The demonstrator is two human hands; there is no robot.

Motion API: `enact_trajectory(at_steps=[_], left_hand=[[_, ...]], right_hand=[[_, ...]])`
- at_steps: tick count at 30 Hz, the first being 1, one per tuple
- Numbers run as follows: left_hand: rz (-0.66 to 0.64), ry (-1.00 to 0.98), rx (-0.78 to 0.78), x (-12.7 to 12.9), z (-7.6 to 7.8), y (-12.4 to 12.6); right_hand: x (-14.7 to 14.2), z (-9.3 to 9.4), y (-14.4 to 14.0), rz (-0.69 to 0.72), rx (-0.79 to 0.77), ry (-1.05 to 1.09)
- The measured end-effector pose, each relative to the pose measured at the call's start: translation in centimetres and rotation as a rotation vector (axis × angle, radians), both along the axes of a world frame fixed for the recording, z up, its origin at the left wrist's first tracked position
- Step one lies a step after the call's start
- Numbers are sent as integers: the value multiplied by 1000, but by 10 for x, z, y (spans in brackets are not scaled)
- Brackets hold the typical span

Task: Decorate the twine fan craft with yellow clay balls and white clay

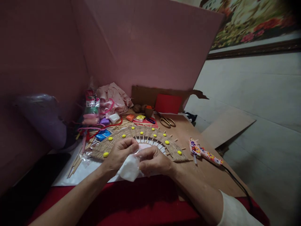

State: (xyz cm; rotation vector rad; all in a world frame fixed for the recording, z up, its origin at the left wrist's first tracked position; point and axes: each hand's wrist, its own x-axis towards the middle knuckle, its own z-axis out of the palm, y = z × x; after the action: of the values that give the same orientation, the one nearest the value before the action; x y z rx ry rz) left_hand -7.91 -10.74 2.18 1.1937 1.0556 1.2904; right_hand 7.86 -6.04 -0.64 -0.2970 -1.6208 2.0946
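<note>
Fingers (131, 145) pinch white packet (129, 169) over brown board (207, 171).

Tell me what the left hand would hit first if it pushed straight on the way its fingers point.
Probably the right hand: the left hand points toward it across the white packet both pinch. Depth is unclear.

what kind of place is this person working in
Probably a home craft corner. A table holds a half-round woven piece dotted with yellow beads, scissors and a flowered glue gun, and both hands hold a white packet.
</note>
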Motion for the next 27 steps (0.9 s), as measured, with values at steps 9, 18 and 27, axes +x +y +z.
enact_trajectory(at_steps=[9,18,27], left_hand=[[73,10,66,-1,-1,0],[102,33,71,-1,6,0],[46,57,45,-1,2,0]], right_hand=[[-6,-2,-2,-91,-24,66],[-3,3,-2,-145,113,-8],[-3,1,-9,37,10,-106]])
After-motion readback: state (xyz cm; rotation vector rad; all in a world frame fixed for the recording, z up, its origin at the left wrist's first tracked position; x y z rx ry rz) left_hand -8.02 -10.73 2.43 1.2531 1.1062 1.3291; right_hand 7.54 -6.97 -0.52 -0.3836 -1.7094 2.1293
